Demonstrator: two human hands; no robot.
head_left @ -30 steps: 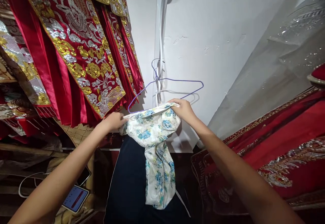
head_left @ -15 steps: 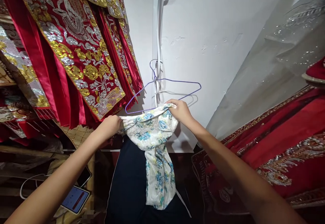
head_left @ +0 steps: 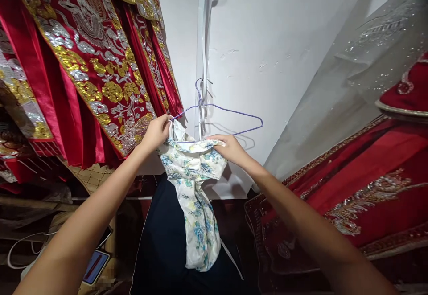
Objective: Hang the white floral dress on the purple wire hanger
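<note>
— Where are your hands right now?

— My left hand is closed on one edge of the floral garment, pinching it up at the left end of the purple wire hanger. My right hand has its fingers curled over the garment's opening further right, just under the hanger's lower wire; whether it touches the wire I can't tell.

— And the garment itself?

— White with blue flowers. Its top is stretched between my two hands, right at the hanger, and the rest droops down in front of something dark below. The hanger is hooked on a white cable running down the wall.

— So how far along would you say it is?

— Partway, I'd judge. The left side is up against the hanger's left end, but the right shoulder of the wire stands bare, and I'm carrying the cloth's weight — getting it properly onto the wire is left.

— What's around you?

— Red robes with gold and silver embroidery hang on the left, more red embroidered cloth lies to the right, and a phone sits near on the lower left
</note>
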